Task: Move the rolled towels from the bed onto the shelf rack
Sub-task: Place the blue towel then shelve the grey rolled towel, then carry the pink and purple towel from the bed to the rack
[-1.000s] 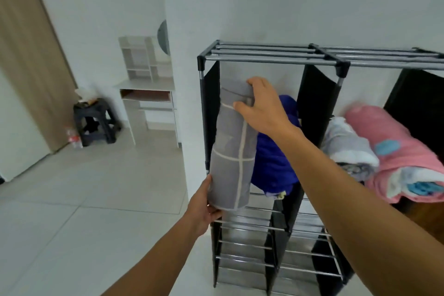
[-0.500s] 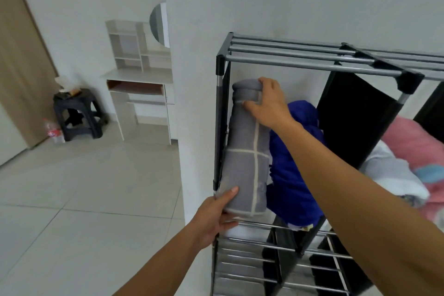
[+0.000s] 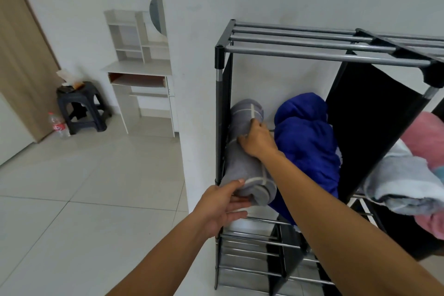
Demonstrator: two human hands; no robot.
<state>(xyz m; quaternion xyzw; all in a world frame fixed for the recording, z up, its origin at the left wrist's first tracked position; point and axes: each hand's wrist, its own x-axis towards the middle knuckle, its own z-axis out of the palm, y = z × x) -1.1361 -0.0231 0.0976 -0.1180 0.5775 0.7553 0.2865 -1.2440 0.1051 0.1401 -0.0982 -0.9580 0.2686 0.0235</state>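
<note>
A grey rolled towel (image 3: 242,170) with pale stripes lies lengthwise in the left compartment of the black metal shelf rack (image 3: 312,51), against its left fabric wall. My right hand (image 3: 258,140) presses on top of the roll near its far end. My left hand (image 3: 222,206) cups the near end at the shelf's front edge. A blue rolled towel (image 3: 310,146) sits beside it on the same shelf. In the compartment to the right lie a grey-white towel (image 3: 403,182) and a pink one (image 3: 430,137).
Lower shelves of bare metal bars (image 3: 254,255) sit beneath. A white wall corner (image 3: 192,103) stands just left of the rack. Farther left are a white desk unit (image 3: 141,79), a dark stool (image 3: 81,106), a plastic bottle (image 3: 57,125) and tiled floor.
The grey towel has gone from upright to lying flat on the shelf, pushed deeper in. My right hand came down with it; my left hand stayed at its near end.
</note>
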